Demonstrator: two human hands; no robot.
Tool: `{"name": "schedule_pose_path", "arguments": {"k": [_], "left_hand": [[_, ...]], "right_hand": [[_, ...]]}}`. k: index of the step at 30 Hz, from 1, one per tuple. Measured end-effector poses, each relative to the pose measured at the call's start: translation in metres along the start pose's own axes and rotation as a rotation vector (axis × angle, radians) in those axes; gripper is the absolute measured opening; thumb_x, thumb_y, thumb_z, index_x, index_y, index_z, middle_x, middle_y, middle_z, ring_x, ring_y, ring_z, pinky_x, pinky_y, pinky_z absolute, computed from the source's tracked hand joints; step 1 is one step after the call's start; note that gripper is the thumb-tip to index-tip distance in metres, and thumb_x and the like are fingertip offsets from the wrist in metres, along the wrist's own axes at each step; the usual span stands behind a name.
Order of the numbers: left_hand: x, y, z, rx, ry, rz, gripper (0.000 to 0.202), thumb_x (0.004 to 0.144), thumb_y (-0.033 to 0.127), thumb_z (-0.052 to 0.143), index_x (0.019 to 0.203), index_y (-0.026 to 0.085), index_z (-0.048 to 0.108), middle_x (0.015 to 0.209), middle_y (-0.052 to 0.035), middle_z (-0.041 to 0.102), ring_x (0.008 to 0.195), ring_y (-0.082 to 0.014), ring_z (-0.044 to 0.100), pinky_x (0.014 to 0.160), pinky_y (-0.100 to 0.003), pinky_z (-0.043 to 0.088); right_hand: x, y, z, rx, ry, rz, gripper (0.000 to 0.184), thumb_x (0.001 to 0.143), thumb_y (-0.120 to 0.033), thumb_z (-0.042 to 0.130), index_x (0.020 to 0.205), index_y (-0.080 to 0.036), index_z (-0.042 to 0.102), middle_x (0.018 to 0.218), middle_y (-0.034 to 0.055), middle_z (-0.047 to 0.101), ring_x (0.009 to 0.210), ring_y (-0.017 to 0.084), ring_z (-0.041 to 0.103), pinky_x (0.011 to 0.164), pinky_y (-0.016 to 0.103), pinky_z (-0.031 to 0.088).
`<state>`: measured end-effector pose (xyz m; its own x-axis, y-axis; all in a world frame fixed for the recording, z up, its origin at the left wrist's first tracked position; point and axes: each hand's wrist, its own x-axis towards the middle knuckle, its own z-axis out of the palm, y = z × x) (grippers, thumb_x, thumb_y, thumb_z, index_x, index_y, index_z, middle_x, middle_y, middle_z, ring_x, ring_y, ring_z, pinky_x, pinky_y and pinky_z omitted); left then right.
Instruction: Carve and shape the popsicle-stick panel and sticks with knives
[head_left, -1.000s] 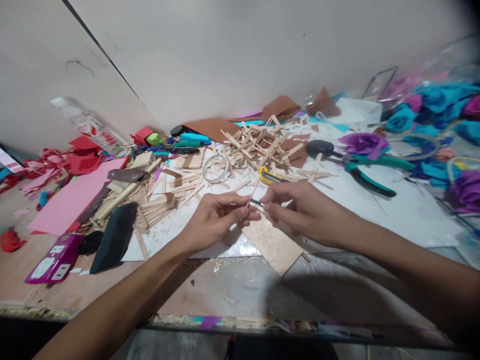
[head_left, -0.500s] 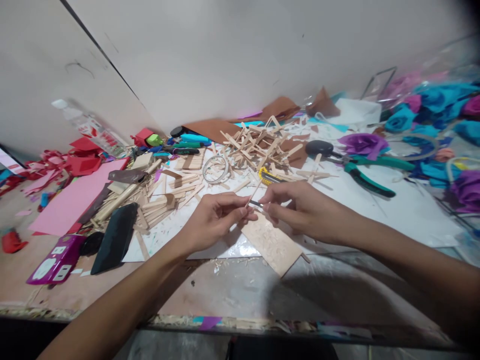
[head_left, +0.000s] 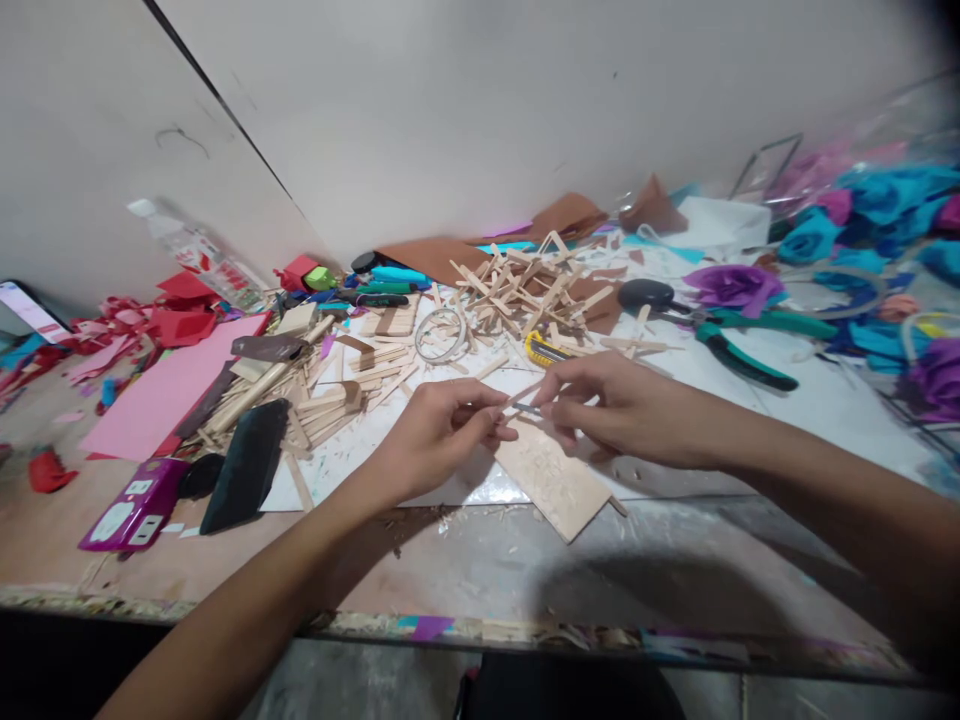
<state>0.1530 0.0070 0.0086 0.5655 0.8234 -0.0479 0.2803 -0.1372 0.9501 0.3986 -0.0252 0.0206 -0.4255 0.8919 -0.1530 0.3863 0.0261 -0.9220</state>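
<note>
Between the thumb and fingers of my left hand (head_left: 450, 432) is a thin wooden stick (head_left: 523, 393), slanting up to the right. My right hand (head_left: 604, 408) pinches a narrow, dark metal blade (head_left: 528, 409); its tip meets or nearly meets the stick by my left fingertips. The far end of the blade is hidden in my right fingers. Under both hands lies a small flat wooden board (head_left: 561, 482) strewn with pale shavings. Just behind my right hand rests a yellow utility knife (head_left: 541, 350).
Craft sticks (head_left: 517, 290) are heaped behind my hands, near a tape roll (head_left: 440, 334). Green-handled pliers (head_left: 750, 355) and paper flowers (head_left: 739, 288) lie right. A black slab (head_left: 246, 465), a purple glue-smeared device (head_left: 135, 505), pink sheets (head_left: 165, 390) and a bottle (head_left: 195, 255) are left.
The stick in my left hand has tipped to a flatter angle, and the blade has shifted against it. The whole view has slid slightly, so things on the table appear further right.
</note>
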Motion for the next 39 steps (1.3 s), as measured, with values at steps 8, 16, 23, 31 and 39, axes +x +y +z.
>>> {"name": "schedule_pose_path", "arguments": {"k": [8,16,23,31,39], "left_hand": [[-0.002,0.004,0.003,-0.124,0.103,-0.074,0.025,0.095,0.027,0.074,0.113,0.009,0.073,0.09,-0.0105,0.083,0.086,-0.0217,0.084,0.078,-0.025,0.068],[-0.002,0.006,0.009,-0.345,0.073,-0.13,0.032,0.089,0.035,0.085,0.107,0.011,0.076,0.099,-0.0113,0.084,0.095,-0.0215,0.083,0.091,-0.029,0.067],[-0.002,0.012,0.013,-0.386,0.101,-0.173,0.027,0.086,0.033,0.088,0.104,0.015,0.078,0.097,-0.0088,0.084,0.098,-0.0245,0.083,0.092,-0.032,0.067],[0.0,-0.004,0.015,-0.551,0.105,-0.141,0.024,0.086,0.03,0.089,0.103,0.015,0.081,0.103,-0.0099,0.084,0.1,-0.0214,0.082,0.094,-0.029,0.067],[0.0,-0.004,0.016,-0.616,0.101,-0.151,0.024,0.082,0.026,0.091,0.1,0.013,0.083,0.103,-0.0122,0.084,0.097,-0.0218,0.082,0.093,-0.03,0.067]], "right_hand": [[-0.001,-0.004,-0.005,-0.083,0.168,-0.088,0.007,0.095,-0.021,0.058,0.089,-0.02,0.062,0.07,-0.0012,0.066,0.05,0.009,0.05,0.045,0.023,0.037],[-0.001,0.001,0.011,-0.085,0.177,-0.127,0.01,0.095,-0.02,0.057,0.087,-0.02,0.062,0.073,-0.0024,0.063,0.057,0.01,0.054,0.053,0.024,0.041],[-0.002,-0.003,0.011,-0.098,0.195,-0.145,0.01,0.094,-0.02,0.057,0.086,-0.019,0.063,0.071,-0.0023,0.063,0.06,0.011,0.056,0.056,0.025,0.042],[-0.002,-0.002,0.008,-0.203,0.23,-0.15,0.011,0.094,-0.02,0.057,0.085,-0.02,0.064,0.072,-0.0013,0.064,0.064,0.014,0.054,0.057,0.027,0.04],[-0.001,-0.001,0.008,-0.186,0.227,-0.158,0.013,0.093,-0.018,0.056,0.084,-0.019,0.066,0.072,-0.0011,0.065,0.062,0.013,0.054,0.056,0.027,0.039]]}}
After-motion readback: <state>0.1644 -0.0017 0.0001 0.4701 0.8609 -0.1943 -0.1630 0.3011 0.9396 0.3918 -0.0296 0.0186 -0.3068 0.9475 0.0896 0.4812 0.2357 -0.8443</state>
